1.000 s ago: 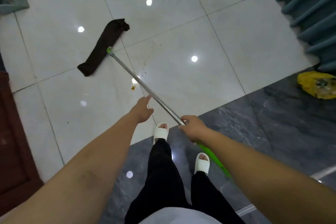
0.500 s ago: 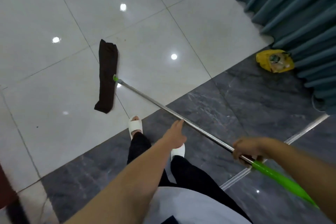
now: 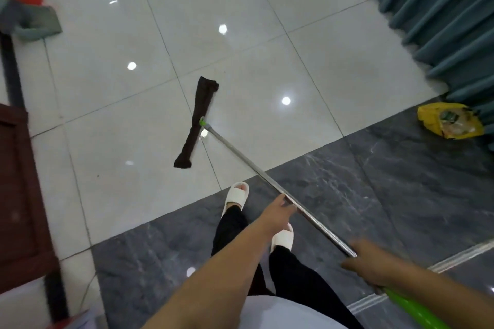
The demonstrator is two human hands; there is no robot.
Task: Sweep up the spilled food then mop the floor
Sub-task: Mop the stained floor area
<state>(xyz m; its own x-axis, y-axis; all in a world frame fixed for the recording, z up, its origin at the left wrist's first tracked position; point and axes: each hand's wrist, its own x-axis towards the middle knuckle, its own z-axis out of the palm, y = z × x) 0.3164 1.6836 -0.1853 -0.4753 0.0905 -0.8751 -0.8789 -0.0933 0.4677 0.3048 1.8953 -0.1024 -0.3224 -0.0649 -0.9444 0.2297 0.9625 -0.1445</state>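
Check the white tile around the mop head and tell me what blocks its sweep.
Nothing visible does. The mop head lies on open white tile. The yellow bag sits off to the right by the curtain, the dustpan far to the left. The right hand grips the handle; the left hand touches it.

A home interior: glossy white floor tiles [image 3: 112, 104] meeting dark marble ones [image 3: 401, 181], teal curtains [image 3: 441, 8], red-brown wooden furniture [image 3: 18, 189].
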